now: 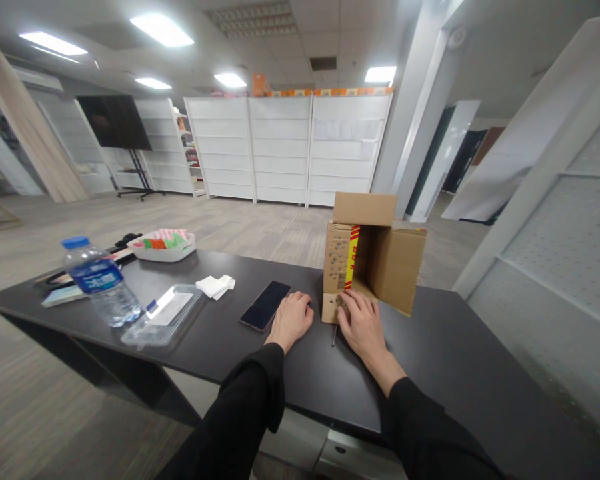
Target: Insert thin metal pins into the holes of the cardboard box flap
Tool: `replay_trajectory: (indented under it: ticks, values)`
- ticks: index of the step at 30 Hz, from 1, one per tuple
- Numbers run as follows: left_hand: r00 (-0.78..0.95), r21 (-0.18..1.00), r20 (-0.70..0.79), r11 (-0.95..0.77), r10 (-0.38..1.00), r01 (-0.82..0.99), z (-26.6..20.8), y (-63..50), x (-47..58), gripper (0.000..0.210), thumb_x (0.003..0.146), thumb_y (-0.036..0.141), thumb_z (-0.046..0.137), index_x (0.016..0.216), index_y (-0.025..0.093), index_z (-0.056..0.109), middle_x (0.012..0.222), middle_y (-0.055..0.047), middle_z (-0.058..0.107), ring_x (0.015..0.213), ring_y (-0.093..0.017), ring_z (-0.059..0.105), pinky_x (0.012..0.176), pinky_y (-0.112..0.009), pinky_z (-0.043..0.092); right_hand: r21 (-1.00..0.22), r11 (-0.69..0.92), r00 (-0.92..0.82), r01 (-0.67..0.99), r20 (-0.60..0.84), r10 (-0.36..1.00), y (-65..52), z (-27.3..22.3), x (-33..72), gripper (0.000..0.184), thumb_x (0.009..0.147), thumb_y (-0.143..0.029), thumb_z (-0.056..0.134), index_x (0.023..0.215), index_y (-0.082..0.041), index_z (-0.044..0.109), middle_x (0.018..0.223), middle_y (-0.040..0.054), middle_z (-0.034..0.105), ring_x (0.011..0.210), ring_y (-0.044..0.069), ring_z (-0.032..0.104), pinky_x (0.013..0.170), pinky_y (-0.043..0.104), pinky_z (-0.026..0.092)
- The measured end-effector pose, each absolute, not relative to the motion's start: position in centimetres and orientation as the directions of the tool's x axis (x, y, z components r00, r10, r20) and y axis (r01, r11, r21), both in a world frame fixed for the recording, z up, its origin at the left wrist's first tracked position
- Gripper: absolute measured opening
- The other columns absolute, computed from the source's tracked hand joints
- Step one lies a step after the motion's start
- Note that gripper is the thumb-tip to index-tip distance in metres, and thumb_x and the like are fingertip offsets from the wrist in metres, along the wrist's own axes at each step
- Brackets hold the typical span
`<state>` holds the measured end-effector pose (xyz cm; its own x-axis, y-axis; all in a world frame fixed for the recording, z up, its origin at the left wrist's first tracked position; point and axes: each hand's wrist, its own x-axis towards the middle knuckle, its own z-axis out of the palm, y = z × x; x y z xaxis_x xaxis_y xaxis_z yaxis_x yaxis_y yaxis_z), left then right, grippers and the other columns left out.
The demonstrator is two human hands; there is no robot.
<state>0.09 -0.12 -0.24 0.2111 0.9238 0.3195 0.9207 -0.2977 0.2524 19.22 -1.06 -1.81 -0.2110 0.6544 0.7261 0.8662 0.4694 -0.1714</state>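
Note:
A cardboard box (336,257) stands on the dark table with its opening facing right and its flaps spread. Many small dark dots, perhaps screw heads or holes, mark its left face, next to red-and-yellow tape (352,257). My right hand (365,327) is at the box's low front flap, fingers over its edge and thumb in front. Whether a small piece sits between the fingertips cannot be made out. Just below the flap lies a thin metal rod (335,335), partly hidden. My left hand (293,320) rests on the table, fingers loosely bent, beside a black phone (266,305).
On the left are a water bottle (103,283) with a blue cap, a clear plastic case (180,320), a white tissue (215,287) and a white basket (183,251) of colourful packets. The table's front edge (330,420) runs under my forearms. White shelving (280,150) stands far behind.

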Motion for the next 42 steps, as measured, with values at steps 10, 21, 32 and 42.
replay_trajectory:
  ticks: [10,21,32,42]
  values:
    - [0.214,0.247,0.332,-0.303,0.919,0.92,-0.17,-0.2,0.06,0.024,0.089,0.02,0.044,0.104,0.02,0.063,0.104,-0.007,0.063,0.099,-0.019,0.056,0.088,-0.031,0.042,-0.165,0.442,-0.193,0.882,0.728,0.658,-0.93,-1.6,19.02,0.036,0.091,-0.024,0.044,0.124,-0.018,0.057,0.123,0.0126,0.061,0.115,0.026,0.053,0.099,0.045,0.034]
    - [0.201,0.253,0.324,-0.29,0.925,0.923,-0.39,-0.08,0.11,0.024,0.089,0.02,0.044,0.103,0.021,0.062,0.105,-0.007,0.063,0.101,-0.019,0.056,0.09,-0.031,0.041,-0.144,0.446,-0.229,0.883,0.698,0.679,-0.88,-1.71,18.95,0.035,0.091,-0.025,0.046,0.124,-0.019,0.058,0.125,0.0116,0.061,0.114,0.026,0.054,0.098,0.044,0.036]
    - [0.21,0.248,0.33,-0.3,0.92,0.921,-0.22,-0.17,0.07,0.024,0.089,0.02,0.043,0.103,0.02,0.063,0.104,-0.006,0.063,0.1,-0.019,0.056,0.089,-0.031,0.041,-0.145,0.457,-0.244,0.877,0.686,0.686,-1.09,-1.67,18.87,0.031,0.091,-0.024,0.047,0.118,-0.019,0.061,0.122,0.0106,0.063,0.112,0.026,0.054,0.096,0.044,0.036]
    - [0.22,0.233,0.34,-0.308,0.914,0.922,-0.23,-0.17,0.04,0.024,0.088,0.02,0.043,0.103,0.02,0.063,0.103,-0.006,0.063,0.099,-0.019,0.056,0.088,-0.031,0.042,-0.14,0.465,-0.256,0.874,0.68,0.687,-1.17,-1.65,18.78,0.03,0.091,-0.025,0.046,0.116,-0.019,0.062,0.12,0.0102,0.063,0.111,0.025,0.054,0.096,0.043,0.035]
